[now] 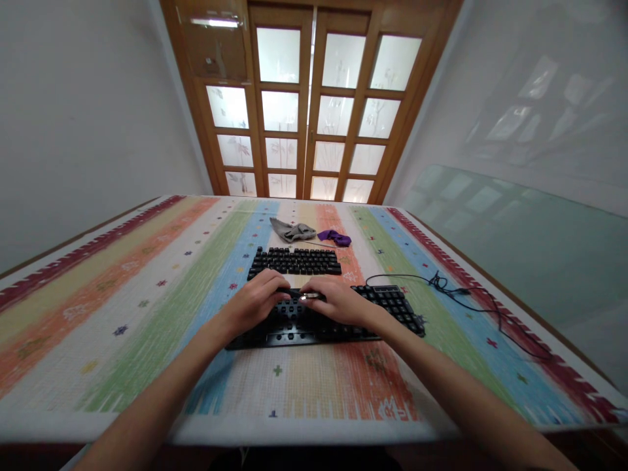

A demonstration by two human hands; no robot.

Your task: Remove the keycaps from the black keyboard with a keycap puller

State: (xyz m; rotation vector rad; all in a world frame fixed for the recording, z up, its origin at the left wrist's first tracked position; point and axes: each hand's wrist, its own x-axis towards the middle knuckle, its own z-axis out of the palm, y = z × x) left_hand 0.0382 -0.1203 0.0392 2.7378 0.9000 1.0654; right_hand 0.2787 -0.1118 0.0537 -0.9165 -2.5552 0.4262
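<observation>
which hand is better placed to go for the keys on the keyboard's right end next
Probably the right hand: it's nearer those keys, while the left hand is farther left along the keyboard.

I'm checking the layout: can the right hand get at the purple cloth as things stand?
Likely yes: the purple cloth lies uncovered beyond the black keycaps, which look low enough to reach over. The right hand seems to grip a small shiny object, so might need to release it.

Backlight from door panes (279, 55) — foreground dimmer; pale reflections on right wall (530, 98); edges stretched.
</observation>
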